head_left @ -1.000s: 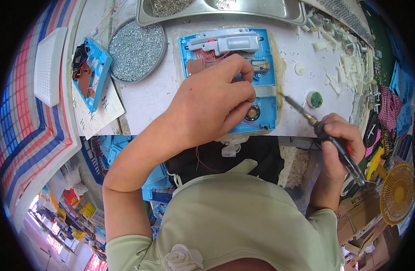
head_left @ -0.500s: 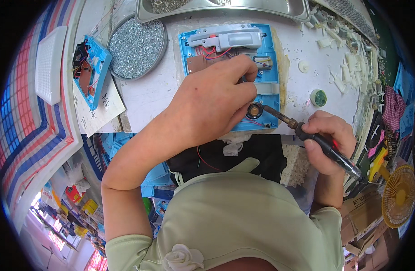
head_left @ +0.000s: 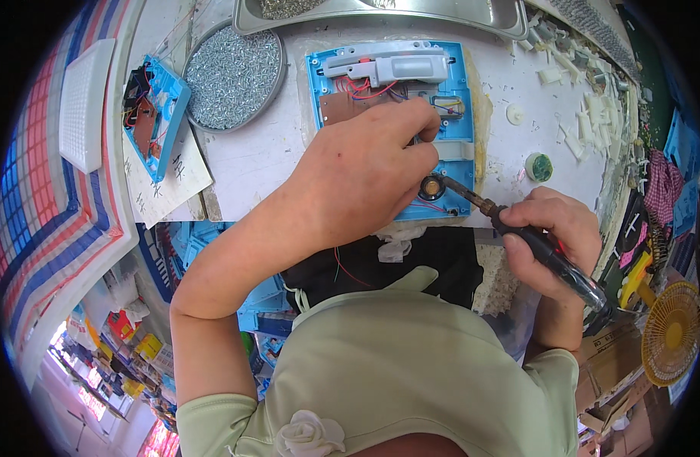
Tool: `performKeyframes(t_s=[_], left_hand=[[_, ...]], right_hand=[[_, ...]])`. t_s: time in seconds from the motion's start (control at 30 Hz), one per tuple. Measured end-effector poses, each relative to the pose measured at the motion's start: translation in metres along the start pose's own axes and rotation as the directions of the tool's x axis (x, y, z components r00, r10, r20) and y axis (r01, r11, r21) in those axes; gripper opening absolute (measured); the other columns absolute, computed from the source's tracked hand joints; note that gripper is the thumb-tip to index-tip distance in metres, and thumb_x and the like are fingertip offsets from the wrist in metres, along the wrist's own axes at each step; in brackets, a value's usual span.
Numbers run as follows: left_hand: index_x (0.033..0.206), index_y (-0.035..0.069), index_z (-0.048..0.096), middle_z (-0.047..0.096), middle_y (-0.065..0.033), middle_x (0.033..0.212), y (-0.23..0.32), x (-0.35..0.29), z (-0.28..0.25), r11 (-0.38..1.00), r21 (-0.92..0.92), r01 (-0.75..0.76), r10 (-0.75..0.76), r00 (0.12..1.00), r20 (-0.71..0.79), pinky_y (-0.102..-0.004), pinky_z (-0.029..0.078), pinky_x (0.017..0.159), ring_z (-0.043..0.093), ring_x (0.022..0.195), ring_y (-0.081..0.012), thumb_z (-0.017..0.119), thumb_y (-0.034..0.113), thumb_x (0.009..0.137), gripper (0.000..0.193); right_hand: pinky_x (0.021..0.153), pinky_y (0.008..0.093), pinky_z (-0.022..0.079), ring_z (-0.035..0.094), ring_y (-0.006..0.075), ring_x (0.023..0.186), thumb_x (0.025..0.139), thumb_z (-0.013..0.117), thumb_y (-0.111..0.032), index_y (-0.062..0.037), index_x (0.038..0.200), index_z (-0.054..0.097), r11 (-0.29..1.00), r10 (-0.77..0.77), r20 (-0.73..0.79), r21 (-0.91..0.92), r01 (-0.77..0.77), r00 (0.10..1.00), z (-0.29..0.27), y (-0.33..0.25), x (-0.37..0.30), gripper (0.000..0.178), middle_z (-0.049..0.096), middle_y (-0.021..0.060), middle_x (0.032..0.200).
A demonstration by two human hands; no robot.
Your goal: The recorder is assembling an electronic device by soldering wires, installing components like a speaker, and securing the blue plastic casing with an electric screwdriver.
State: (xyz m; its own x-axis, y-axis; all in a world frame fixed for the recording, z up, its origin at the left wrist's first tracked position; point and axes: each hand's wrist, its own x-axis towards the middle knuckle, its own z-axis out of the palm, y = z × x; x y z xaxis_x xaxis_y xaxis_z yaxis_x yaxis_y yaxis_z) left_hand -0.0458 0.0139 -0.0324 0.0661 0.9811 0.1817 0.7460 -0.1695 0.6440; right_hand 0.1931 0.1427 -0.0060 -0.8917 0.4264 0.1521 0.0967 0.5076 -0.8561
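A blue plastic casing lies on the worktable, with a grey handle-like part, a brown circuit board and red wires inside. My left hand reaches over its middle, thumb and fingers closed in a pinch. What they hold, if anything, is hidden. In my right hand is a soldering iron with a dark handle, gripped from the right side. Its tip points left at the rim of a small round speaker in the casing's near right part. Whether the tip touches it, I cannot tell.
Left of the casing, a round tray of small screws stands beside another wired blue casing. A metal tray is at the far edge. White plastic pieces and a small green-filled pot lie right; a yellow fan stands lower right.
The casing and the table things sit slightly farther right in view. My left hand keeps its pinch over the casing. The soldering iron's tip stays by the speaker.
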Motion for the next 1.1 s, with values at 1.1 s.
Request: performKeyframes(t_s=[1.1], left_hand=[[0.094, 0.006, 0.066, 0.062, -0.0085, 0.112, 0.002, -0.005, 0.002, 1.0, 0.022, -0.004, 0.005, 0.999, -0.042, -0.036, 0.056, 0.072, 0.067, 0.089, -0.0266, 0.078, -0.003, 0.075, 0.024]], right_hand=[[0.051, 0.0295, 0.04, 0.058, 0.0184, 0.056, 0.078, 0.08, -0.009, 0.001, 0.101, 0.07, 0.985, -0.027, -0.174, 0.161, 0.055, 0.984, -0.006, 0.01, -0.021, 0.027, 0.063, 0.008, 0.068]])
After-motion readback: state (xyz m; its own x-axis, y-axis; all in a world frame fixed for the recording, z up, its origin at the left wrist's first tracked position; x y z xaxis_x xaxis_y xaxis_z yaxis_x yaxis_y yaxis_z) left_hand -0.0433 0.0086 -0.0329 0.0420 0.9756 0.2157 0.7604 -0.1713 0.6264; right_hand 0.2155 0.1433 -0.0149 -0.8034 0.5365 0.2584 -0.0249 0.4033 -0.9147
